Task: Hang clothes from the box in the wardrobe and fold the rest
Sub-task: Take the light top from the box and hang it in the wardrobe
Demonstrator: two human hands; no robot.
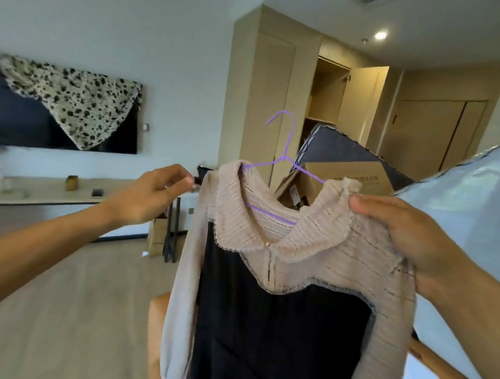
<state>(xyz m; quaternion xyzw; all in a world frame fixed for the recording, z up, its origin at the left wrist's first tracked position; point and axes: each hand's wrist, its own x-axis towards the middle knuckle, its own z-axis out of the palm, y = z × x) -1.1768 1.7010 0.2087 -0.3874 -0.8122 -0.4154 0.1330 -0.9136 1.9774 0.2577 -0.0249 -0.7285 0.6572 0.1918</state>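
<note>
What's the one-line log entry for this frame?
stage: dress on hanger, unhung | left hand: pinches dress shoulder | right hand: grips other shoulder | wardrobe: open ahead

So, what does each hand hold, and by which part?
The right hand grips the top by one shoulder, hanger inside. The left hand is at its other shoulder; a pinch cannot be told.

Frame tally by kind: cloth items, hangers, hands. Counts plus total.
Cloth items: 2 (pink-and-black top; spotted cloth draped over the TV)
Hangers: 1 (purple hanger)
Hands: 2 (left hand; right hand)
Total: 5
</note>
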